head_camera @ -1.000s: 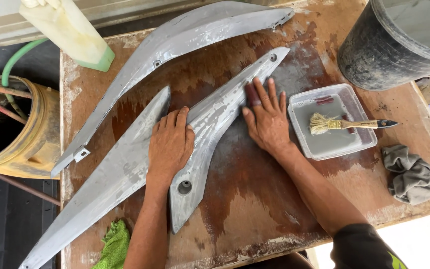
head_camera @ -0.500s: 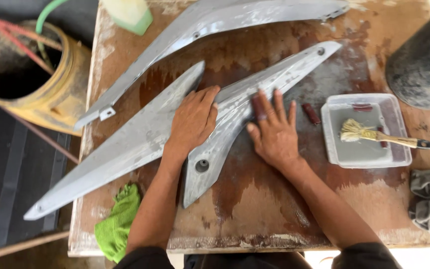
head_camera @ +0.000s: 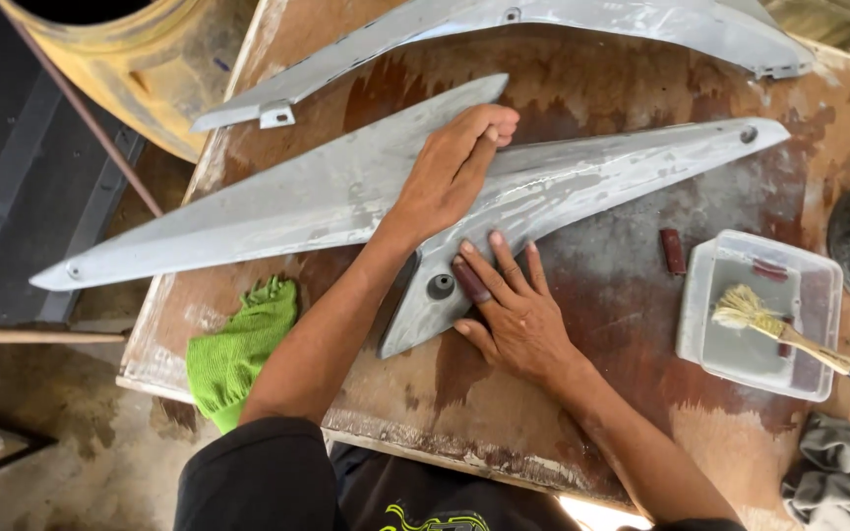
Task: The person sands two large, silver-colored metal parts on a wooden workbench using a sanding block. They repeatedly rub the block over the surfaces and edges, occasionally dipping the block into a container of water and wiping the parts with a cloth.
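1. Since half a second earlier, the right hand (head_camera: 516, 317) has slid down the grey panel (head_camera: 582, 182) from its middle toward the wide lower end, while the left hand (head_camera: 450, 169) has kept its place higher up.
2. Fingers of the right hand are spread flat and pressed on a small brown sanding piece (head_camera: 470, 280), just beside a round hole (head_camera: 440, 286) in the panel.
3. Laid flat, fingers together, the left hand rests palm-down across the panel's ridge, gripping nothing.
4. Lying across the middle of the stained wooden table (head_camera: 582, 393), the forked grey panel points one arm up right and one long arm down left past the table's edge.
5. A second long grey panel (head_camera: 563, 20) lies along the table's far side, apart from the first.
6. To the right, a clear plastic tray (head_camera: 705, 344) holds a brush (head_camera: 789, 334); another brown sanding piece (head_camera: 673, 251) lies just left of it.
7. A green cloth (head_camera: 238, 354) hangs at the near-left edge, and a grey rag (head_camera: 838, 482) lies at the near-right corner.
8. A yellow drum (head_camera: 140, 69) stands off the table's far-left side.
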